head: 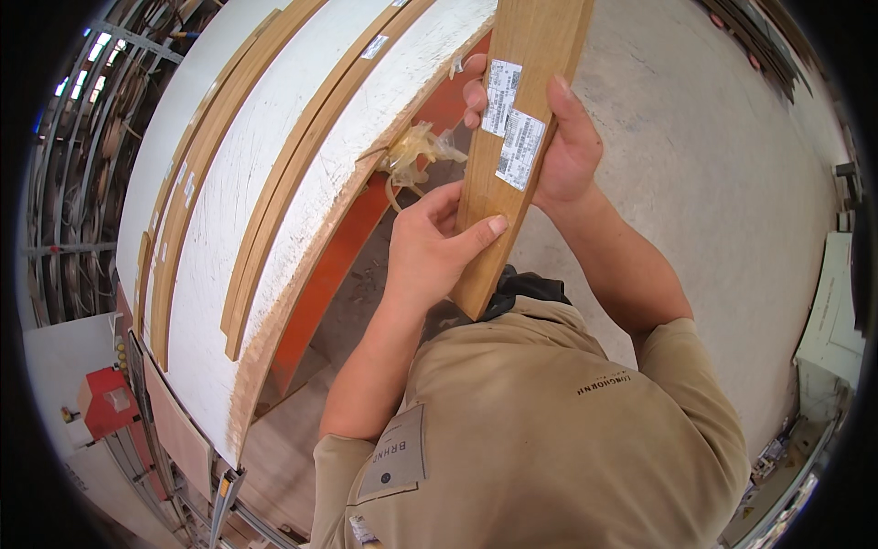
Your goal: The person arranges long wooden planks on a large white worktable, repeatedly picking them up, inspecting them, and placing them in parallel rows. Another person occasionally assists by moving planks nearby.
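A long wooden board [528, 41] is held close to my body, with its lower end near my waist. My left hand [439, 240] grips its left edge low down, thumb on the face and fingers behind. Farther up, my right hand [569, 144] holds the board from the right edge, its thumb along that side and its fingertips showing past the left edge. Two overlapping printed paper labels [519, 149] are stuck on the face between the hands. The board's upper end runs out of the picture.
To the left stands a worktable with a worn white top [226, 185], carrying several long wooden strips [302, 165]. Crumpled clear tape [415, 154] hangs at its edge above an orange panel [322, 288]. A red machine part [110, 401] stands at lower left, a pale cabinet [830, 309] at far right.
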A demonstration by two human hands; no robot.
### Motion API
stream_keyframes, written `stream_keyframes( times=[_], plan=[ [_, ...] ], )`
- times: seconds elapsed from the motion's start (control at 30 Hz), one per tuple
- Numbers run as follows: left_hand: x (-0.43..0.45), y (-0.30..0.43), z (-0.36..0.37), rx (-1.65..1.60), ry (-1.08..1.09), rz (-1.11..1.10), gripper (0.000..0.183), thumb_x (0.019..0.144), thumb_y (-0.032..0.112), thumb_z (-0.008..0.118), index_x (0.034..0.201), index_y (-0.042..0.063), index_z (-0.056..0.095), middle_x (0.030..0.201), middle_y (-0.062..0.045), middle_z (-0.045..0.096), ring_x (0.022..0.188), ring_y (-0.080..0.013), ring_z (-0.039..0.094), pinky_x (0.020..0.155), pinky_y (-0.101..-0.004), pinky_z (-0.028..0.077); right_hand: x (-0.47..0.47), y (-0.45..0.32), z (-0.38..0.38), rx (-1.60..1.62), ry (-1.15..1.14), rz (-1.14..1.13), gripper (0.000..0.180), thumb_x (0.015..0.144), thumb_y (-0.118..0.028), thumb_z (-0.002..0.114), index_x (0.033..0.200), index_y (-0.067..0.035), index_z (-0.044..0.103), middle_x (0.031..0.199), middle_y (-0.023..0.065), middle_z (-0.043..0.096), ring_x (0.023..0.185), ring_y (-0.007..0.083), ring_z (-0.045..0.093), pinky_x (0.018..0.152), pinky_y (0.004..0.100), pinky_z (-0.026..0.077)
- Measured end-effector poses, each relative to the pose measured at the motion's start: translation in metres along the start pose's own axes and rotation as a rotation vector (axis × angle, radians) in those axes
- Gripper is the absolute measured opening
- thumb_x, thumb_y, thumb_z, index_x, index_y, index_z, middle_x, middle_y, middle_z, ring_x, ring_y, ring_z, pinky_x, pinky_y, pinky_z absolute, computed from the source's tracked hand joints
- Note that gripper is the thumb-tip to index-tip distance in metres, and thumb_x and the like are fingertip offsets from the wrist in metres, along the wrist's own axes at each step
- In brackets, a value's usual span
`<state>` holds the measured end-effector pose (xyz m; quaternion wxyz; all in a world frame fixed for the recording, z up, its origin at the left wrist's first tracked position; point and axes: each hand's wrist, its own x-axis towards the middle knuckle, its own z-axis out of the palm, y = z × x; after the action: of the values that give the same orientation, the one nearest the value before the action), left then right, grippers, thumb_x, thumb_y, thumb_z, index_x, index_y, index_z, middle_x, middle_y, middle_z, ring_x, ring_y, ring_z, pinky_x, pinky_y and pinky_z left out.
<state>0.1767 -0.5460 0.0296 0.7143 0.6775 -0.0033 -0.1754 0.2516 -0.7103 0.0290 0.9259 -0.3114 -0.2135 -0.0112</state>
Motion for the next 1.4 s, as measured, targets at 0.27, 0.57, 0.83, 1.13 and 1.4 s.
stream_keyframes(
  times=[0.27, 0.57, 0.83, 1.13, 1.4],
  plan=[
    [0.001, 0.0, -0.001, -0.037, -0.002, 0.007, 0.05, 0.09, 0.006, 0.079, 0.134, -0.01, 0.06, 0.119, -0.013, 0.072, 0.106, -0.016, 0.069, 0.095, -0.0295, 0.054, 0.002, 0.001, -0.009, -0.091, -0.042, 0.006, 0.065, 0.105, -0.047, 0.045, 0.139, 0.008, 0.047, 0.127, 0.0156, 0.058, 0.106, 0.0196, 0.058, 0.093, 0.0332, 0.05],
    [0.003, -0.005, 0.001, -0.069, 0.049, 0.012, 0.055, 0.085, 0.011, 0.084, 0.13, -0.011, 0.061, 0.116, -0.015, 0.072, 0.104, -0.016, 0.07, 0.093, -0.0302, 0.057, 0.001, 0.003, -0.002, -0.167, 0.021, 0.016, 0.061, 0.106, -0.045, 0.042, 0.137, 0.007, 0.05, 0.112, 0.012, 0.061, 0.102, 0.0172, 0.057, 0.093, 0.0306, 0.049],
    [0.003, -0.005, -0.003, -0.057, 0.057, 0.0, 0.049, 0.086, 0.006, 0.08, 0.129, -0.01, 0.063, 0.117, -0.013, 0.072, 0.105, -0.0149, 0.068, 0.096, -0.0288, 0.053, 0.001, 0.005, 0.003, -0.12, 0.042, 0.015, 0.046, 0.104, -0.036, 0.055, 0.133, -0.002, 0.048, 0.125, 0.0132, 0.059, 0.1, 0.014, 0.06, 0.089, 0.0311, 0.052],
    [0.007, -0.007, -0.002, -0.087, 0.073, -0.007, 0.046, 0.086, 0.002, 0.077, 0.128, -0.01, 0.063, 0.116, -0.012, 0.072, 0.104, -0.0135, 0.068, 0.095, -0.027, 0.054, 0.002, 0.009, -0.002, -0.102, 0.048, 0.043, 0.046, 0.104, -0.036, 0.055, 0.134, -0.002, 0.046, 0.122, 0.0123, 0.058, 0.1, 0.0135, 0.06, 0.09, 0.0315, 0.052],
    [0.016, -0.016, -0.003, -0.038, 0.105, 0.006, 0.045, 0.086, 0.005, 0.076, 0.125, -0.012, 0.064, 0.115, -0.015, 0.073, 0.104, -0.0155, 0.071, 0.094, -0.0292, 0.057, 0.006, 0.011, -0.006, -0.113, 0.059, 0.029, 0.046, 0.105, -0.036, 0.055, 0.134, -0.001, 0.047, 0.12, 0.0103, 0.058, 0.098, 0.0126, 0.059, 0.088, 0.0309, 0.052]
  ],
)
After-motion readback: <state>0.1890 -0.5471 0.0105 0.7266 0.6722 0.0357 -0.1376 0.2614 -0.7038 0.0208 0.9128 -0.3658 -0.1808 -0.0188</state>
